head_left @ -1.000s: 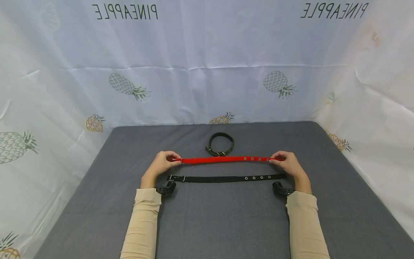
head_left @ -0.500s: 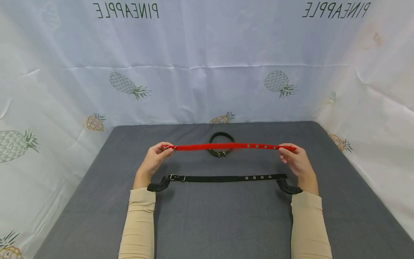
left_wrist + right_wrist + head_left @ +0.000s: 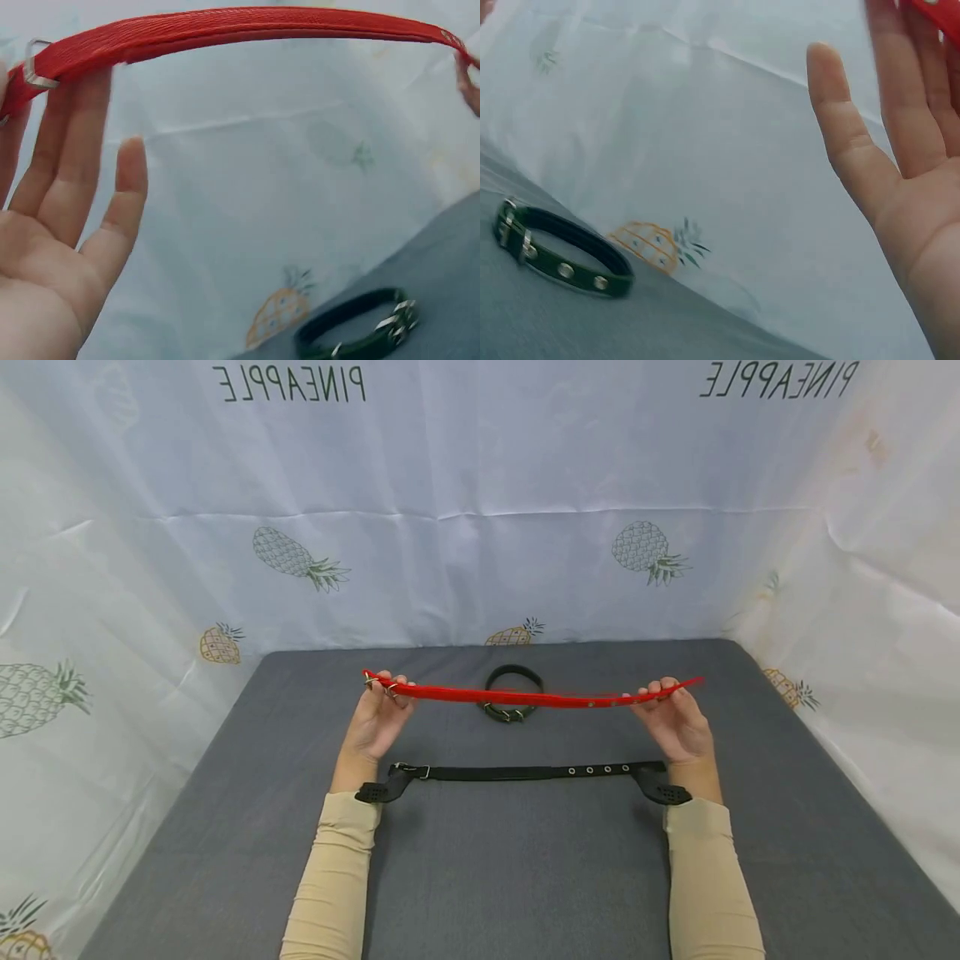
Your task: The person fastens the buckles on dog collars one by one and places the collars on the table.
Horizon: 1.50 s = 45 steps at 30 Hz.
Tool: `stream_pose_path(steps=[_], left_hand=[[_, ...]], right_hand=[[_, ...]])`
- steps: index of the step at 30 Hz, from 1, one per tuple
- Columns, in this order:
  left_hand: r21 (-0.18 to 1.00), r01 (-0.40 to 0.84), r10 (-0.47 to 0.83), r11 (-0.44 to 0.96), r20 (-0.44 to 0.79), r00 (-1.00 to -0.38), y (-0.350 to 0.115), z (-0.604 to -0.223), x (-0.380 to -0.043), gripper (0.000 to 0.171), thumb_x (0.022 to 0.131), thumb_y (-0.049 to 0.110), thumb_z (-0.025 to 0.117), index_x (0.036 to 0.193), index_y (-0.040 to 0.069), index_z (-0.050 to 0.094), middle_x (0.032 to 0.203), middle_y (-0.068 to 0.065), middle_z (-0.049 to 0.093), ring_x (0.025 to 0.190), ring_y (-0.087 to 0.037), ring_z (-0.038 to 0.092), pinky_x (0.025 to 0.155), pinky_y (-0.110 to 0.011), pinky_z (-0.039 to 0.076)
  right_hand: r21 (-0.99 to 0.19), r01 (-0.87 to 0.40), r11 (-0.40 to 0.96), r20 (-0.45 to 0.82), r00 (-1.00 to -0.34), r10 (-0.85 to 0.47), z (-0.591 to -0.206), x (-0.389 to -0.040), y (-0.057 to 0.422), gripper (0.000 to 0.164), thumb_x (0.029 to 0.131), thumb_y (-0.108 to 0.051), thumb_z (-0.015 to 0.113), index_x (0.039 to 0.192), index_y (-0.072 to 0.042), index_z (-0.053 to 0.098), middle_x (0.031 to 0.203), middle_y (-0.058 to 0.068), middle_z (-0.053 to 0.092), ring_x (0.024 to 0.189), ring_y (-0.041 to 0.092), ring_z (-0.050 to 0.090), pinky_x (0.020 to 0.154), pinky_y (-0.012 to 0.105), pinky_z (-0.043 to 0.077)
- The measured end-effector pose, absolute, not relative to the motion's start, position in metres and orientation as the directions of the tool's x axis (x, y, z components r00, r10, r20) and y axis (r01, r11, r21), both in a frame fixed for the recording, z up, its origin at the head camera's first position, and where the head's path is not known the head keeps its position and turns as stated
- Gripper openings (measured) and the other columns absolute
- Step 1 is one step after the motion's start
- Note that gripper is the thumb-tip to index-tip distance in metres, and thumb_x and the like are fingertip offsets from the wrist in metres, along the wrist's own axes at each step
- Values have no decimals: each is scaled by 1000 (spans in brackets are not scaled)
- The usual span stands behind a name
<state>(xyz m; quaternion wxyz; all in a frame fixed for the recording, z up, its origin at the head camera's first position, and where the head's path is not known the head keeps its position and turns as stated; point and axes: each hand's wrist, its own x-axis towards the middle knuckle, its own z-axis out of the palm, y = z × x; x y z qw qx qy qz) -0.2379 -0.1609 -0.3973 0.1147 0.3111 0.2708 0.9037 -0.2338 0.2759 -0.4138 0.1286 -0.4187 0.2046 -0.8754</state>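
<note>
A red buckle collar (image 3: 510,697) is stretched nearly level above the table. My left hand (image 3: 378,722) pinches its buckle end, palm turned up toward the camera. At the other end my right hand (image 3: 681,727) pinches the strap near its eyelets, and the tip sticks out past the fingers. In the left wrist view, a metal keeper loop (image 3: 37,67) sits on the red strap near the fingers, and the little finger points up free. Most of the red collar lies outside the right wrist view.
A dark green collar (image 3: 566,271), buckled into a ring, lies on the grey table (image 3: 517,868) toward the back. Nearer me, a black collar (image 3: 491,774) lies straight across. A white pineapple-print sheet (image 3: 450,568) surrounds the table.
Both hands have raised the red collar from the table, away from me. In the last half second the wrists have turned palms up, tilting the strap so its edge and underside show.
</note>
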Motion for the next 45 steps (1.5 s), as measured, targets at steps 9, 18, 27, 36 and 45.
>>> stream_pose_path(steps=[9,18,27,36,45], left_hand=[[650,50,396,-759,521,-756,-147,-378,-232,33,103,23,42,129,17,61,96,2,67,91,-10,67,101,-32,52],[771,192,382,-607,495,-780,-134,-360,-219,17,104,20,40,113,11,51,88,3,61,82,-9,62,89,-27,56],[888,264,331,-376,395,-857,-112,-350,-210,26,106,25,36,128,15,47,79,5,46,73,-8,47,78,-19,46],[898,335,357,-284,423,-833,-90,-345,-203,16,105,35,33,109,21,26,81,0,31,71,-11,29,70,-23,26],[910,407,484,-76,391,-783,-79,-344,-190,21,106,25,23,109,4,27,85,-9,32,75,-15,32,69,-23,27]], right_hand=[[-568,82,-819,614,-620,-488,-398,-233,250,45,105,-6,17,118,3,59,101,12,64,94,23,62,104,41,47],[-822,-74,-565,433,-726,-535,-374,-221,227,39,106,-4,21,114,-9,59,85,0,54,68,14,45,67,25,41],[-957,-218,-190,277,-878,-390,-364,-215,199,29,103,-9,42,106,-21,69,74,-6,52,62,16,36,61,27,35],[-974,-222,32,201,-928,-315,-349,-210,169,13,99,-15,55,100,-22,66,72,-6,55,65,10,44,61,24,38],[-970,-222,102,180,-931,-319,-341,-203,152,17,98,-13,55,109,-3,63,69,-6,51,65,11,42,59,29,34]])
